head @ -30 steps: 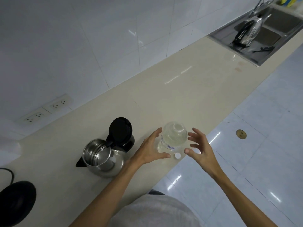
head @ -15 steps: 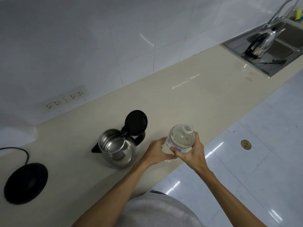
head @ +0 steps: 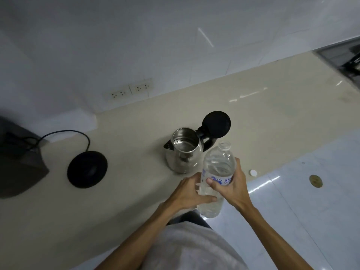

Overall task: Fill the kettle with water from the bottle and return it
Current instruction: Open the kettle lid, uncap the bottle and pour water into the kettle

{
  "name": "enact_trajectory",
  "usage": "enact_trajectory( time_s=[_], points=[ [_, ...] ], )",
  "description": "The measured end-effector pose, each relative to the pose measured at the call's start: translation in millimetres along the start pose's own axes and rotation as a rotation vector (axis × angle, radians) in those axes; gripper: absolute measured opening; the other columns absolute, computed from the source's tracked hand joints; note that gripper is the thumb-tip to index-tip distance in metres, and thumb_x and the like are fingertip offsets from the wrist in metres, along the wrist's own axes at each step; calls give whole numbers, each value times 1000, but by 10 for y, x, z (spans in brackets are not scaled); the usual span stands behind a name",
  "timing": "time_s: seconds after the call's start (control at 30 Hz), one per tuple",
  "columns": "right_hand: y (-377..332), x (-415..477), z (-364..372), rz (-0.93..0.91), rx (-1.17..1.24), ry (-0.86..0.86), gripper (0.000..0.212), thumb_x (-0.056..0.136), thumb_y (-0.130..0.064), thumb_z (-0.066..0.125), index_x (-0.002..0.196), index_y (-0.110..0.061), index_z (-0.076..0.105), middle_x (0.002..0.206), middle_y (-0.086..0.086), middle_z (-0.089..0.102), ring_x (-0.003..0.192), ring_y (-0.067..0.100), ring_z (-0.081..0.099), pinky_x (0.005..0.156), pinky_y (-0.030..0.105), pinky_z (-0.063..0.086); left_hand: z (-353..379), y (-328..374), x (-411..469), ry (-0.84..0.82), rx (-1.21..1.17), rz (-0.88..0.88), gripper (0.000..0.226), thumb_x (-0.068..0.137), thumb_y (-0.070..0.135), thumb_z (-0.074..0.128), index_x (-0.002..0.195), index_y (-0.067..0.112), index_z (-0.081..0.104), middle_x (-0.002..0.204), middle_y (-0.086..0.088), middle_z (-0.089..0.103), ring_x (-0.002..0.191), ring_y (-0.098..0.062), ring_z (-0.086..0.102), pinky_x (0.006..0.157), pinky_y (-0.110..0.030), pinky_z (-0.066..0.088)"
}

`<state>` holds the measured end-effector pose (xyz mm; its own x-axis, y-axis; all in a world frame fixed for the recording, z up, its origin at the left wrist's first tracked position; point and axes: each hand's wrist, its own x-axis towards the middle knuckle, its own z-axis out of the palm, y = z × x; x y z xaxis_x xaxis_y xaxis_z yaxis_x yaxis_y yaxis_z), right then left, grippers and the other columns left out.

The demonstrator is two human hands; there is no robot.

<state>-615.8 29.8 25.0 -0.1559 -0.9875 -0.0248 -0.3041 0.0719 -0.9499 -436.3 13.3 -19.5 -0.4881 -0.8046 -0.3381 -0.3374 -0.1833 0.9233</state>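
A clear plastic water bottle (head: 218,164) with no cap is lifted off the counter, its neck leaning toward the kettle. My right hand (head: 231,190) grips it around the blue label. My left hand (head: 191,193) holds its lower part. The steel kettle (head: 184,154) stands on the beige counter just beyond the bottle, its black lid (head: 216,124) swung up and its inside showing. The bottle's white cap (head: 253,173) lies on the counter near the front edge, right of my hands. The kettle's round black base (head: 87,168) sits on the counter to the left.
A cord (head: 78,133) runs from the base to a dark box (head: 17,162) at the far left. Two wall sockets (head: 130,90) sit above the counter (head: 136,191). A steel sink (head: 342,59) is at the far right. Floor tiles with a brass drain (head: 315,180) lie to the right.
Both hands closed on the bottle and lifted it off the counter, tipping it toward the kettle. The view has swung left, bringing the base and dark box into sight.
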Motion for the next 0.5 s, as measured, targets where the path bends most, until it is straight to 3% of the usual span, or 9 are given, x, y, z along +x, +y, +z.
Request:
enact_trajectory(
  time_s=[0.13,0.27,0.5],
  points=[
    [-152,-46,300,23,-23,-61,78,63,-51,87,125,-19,52,107,-13,71,98,13,72,79,26,60,-209,-138,-298,-20,-97,-72,77,73,55,89,141,38,56,130,8,74,116,-16,75,98,-47,63],
    [-248,-22,495,49,-70,-72,73,66,-65,77,121,-23,54,101,-10,73,92,7,72,74,22,59,-338,-195,-511,-59,-137,-119,79,81,59,80,149,40,45,132,0,71,110,-15,76,98,-48,62],
    [-321,2,678,166,-60,-57,59,69,-68,68,109,-25,62,97,-1,75,84,11,73,76,33,59,-452,-156,-741,-132,-249,-126,83,96,52,66,161,46,15,122,-18,75,98,-35,80,89,-52,66]
  ],
)
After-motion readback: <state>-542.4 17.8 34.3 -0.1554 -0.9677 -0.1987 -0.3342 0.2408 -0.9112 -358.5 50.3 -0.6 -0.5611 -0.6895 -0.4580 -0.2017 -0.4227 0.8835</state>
